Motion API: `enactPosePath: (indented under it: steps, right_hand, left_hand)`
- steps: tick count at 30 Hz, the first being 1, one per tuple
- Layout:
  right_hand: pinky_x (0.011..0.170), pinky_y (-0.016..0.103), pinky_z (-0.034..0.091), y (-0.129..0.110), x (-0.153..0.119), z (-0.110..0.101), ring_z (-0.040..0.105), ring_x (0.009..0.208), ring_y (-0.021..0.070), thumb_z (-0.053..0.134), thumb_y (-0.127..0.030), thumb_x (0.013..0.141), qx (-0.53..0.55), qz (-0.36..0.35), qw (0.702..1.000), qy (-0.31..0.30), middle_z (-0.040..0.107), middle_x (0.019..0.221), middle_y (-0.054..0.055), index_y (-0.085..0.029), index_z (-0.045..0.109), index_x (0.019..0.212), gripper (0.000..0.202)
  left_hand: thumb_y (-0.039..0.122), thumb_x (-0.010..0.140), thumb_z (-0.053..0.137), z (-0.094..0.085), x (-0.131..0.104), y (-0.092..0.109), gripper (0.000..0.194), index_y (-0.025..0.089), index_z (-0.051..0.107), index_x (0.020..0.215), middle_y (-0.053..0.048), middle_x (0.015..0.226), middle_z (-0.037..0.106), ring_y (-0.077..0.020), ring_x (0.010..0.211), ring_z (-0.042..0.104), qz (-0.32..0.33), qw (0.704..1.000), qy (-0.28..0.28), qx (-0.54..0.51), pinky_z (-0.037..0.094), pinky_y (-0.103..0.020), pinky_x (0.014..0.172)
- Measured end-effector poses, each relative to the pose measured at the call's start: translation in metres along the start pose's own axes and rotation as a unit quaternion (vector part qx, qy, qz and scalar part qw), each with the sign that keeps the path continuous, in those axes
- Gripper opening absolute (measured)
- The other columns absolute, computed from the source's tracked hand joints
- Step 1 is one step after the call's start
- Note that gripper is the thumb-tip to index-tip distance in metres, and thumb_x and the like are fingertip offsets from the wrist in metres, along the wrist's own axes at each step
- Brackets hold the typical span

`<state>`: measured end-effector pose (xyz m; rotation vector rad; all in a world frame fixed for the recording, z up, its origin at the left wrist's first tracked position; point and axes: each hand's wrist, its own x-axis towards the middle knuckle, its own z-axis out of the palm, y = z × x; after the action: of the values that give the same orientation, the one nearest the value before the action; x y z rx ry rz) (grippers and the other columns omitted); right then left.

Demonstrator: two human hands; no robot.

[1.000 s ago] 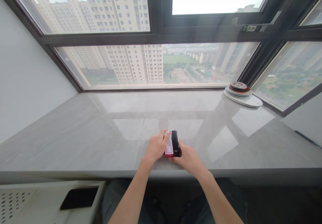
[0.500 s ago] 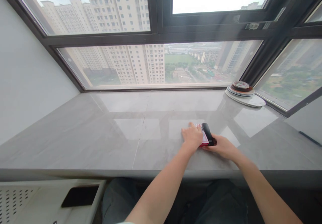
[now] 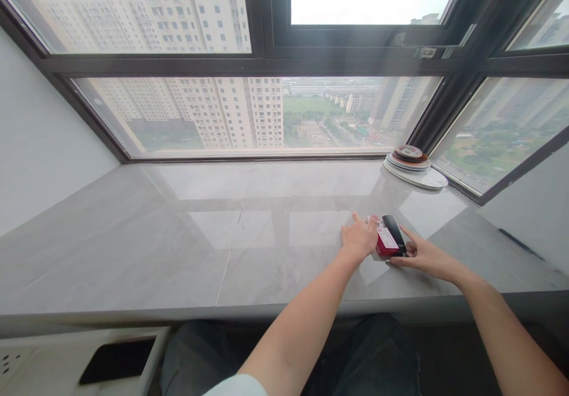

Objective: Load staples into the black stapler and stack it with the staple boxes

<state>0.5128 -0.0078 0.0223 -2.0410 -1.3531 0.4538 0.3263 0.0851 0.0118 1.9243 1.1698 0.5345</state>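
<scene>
A small red box [image 3: 387, 240] with a white label lies on the grey sill, right of centre. Against its right side lies a slim black object [image 3: 395, 233] whose kind I cannot make out. My left hand [image 3: 359, 239] rests palm down at the box's left side, its fingers apart and the thumb side touching the box. My right hand [image 3: 427, 256] is at the black object's right edge, index finger stretched along it and thumb at the near end. The remaining fingers of that hand curl partly out of sight.
A stack of plates [image 3: 409, 165] stands in the far right corner by the window. The windowsill [image 3: 133, 254] has a glossy top and a front edge above my knees. At lower left is a pale chair-like surface [image 3: 53, 360] with a black phone-like slab [image 3: 116, 361].
Both hands, the red box and the black object have moved right along the sill. My right hand's index finger is more stretched out. The camera view has shifted slightly right.
</scene>
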Motion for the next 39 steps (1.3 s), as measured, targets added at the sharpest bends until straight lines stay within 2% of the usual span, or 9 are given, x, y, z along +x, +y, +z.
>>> enactPosePath:
  steps: [2,5,8,10,12,14,17,21,39]
  right_hand:
    - [0.056,0.036,0.044,-0.008,-0.016,-0.005,0.052,0.051,0.0204,0.087,-0.059,0.056,-0.016,0.001,1.000,0.001,0.052,0.053,-0.004,-0.011,0.047,0.151,0.114]
    - [0.064,0.038,0.047,-0.043,-0.048,0.010,0.051,0.055,0.0211,0.063,-0.065,0.085,0.010,-0.041,0.997,0.071,0.051,0.058,-0.002,-0.019,0.041,0.155,0.087]
    - [0.073,0.036,0.053,-0.094,-0.076,0.061,0.063,0.073,0.0225,0.050,-0.059,0.096,0.039,-0.123,0.991,-0.040,0.068,0.082,0.006,-0.025,0.053,0.146,0.060]
    - [0.093,0.038,0.052,-0.123,-0.085,0.103,0.065,0.109,0.0258,0.050,-0.054,0.097,0.028,-0.187,0.976,-0.105,0.070,0.120,0.009,-0.028,0.054,0.146,0.057]
    - [0.116,0.045,0.037,-0.141,-0.088,0.142,0.043,0.143,0.0286,0.049,-0.053,0.097,-0.032,-0.232,0.964,-0.124,0.054,0.150,0.007,-0.030,0.045,0.155,0.062]
    - [0.125,0.054,0.017,-0.149,-0.089,0.170,0.018,0.156,0.0310,0.044,-0.053,0.100,-0.116,-0.236,0.959,-0.111,0.037,0.164,0.003,-0.032,0.034,0.160,0.065]
    - [0.123,0.064,-0.001,-0.152,-0.095,0.192,-0.002,0.158,0.0352,0.035,-0.055,0.103,-0.209,-0.212,0.951,-0.079,0.019,0.171,0.000,-0.034,0.024,0.164,0.065]
    - [0.119,0.069,-0.006,-0.154,-0.105,0.197,-0.006,0.157,0.0395,0.032,-0.061,0.102,-0.248,-0.198,0.947,-0.057,0.012,0.172,-0.002,-0.034,0.021,0.164,0.069]
    - [0.121,0.066,-0.002,-0.158,-0.108,0.191,0.003,0.157,0.0376,0.034,-0.064,0.101,-0.247,-0.184,0.949,-0.066,0.019,0.170,-0.002,-0.038,0.023,0.163,0.069]
  left_hand:
    - [0.060,0.103,0.025,-0.020,-0.024,-0.022,0.075,0.009,0.028,0.157,-0.029,0.124,0.067,-0.0349,0.125,0.061,0.018,1.000,0.002,-0.002,0.032,-0.052,0.109]
    - [0.051,0.103,0.034,-0.058,-0.068,-0.060,0.056,0.019,0.044,0.149,-0.014,0.105,0.073,-0.0276,0.107,0.067,0.045,0.999,0.008,0.002,0.043,-0.043,0.100]
    - [0.040,0.104,0.033,-0.102,-0.111,-0.098,0.045,0.021,0.052,0.140,-0.009,0.104,0.071,-0.0226,0.100,0.065,0.050,0.998,0.035,0.013,0.047,-0.038,0.096]
    - [0.036,0.103,0.036,-0.130,-0.138,-0.120,0.041,0.021,0.057,0.134,-0.011,0.116,0.067,-0.0234,0.111,0.061,0.045,0.996,0.070,0.040,0.044,-0.039,0.104]
    - [0.036,0.102,0.042,-0.152,-0.162,-0.139,0.038,0.025,0.060,0.134,-0.010,0.125,0.063,-0.0248,0.121,0.055,0.027,0.983,0.119,0.136,0.041,-0.041,0.108]
    - [0.039,0.102,0.044,-0.164,-0.181,-0.153,0.041,0.031,0.056,0.140,-0.009,0.136,0.059,-0.0272,0.128,0.051,-0.004,0.960,0.158,0.232,0.039,-0.045,0.111]
    - [0.042,0.104,0.039,-0.167,-0.197,-0.163,0.048,0.037,0.044,0.151,-0.005,0.157,0.044,-0.0299,0.145,0.036,-0.004,0.928,0.182,0.324,0.026,-0.053,0.121]
    - [0.046,0.104,0.036,-0.162,-0.197,-0.165,0.055,0.039,0.033,0.158,0.001,0.167,0.030,-0.0278,0.157,0.017,0.016,0.922,0.160,0.353,0.011,-0.055,0.127]
    - [0.051,0.104,0.033,-0.166,-0.197,-0.171,0.057,0.039,0.031,0.159,0.003,0.169,0.025,-0.0258,0.158,0.017,0.020,0.928,0.145,0.342,0.013,-0.053,0.127]
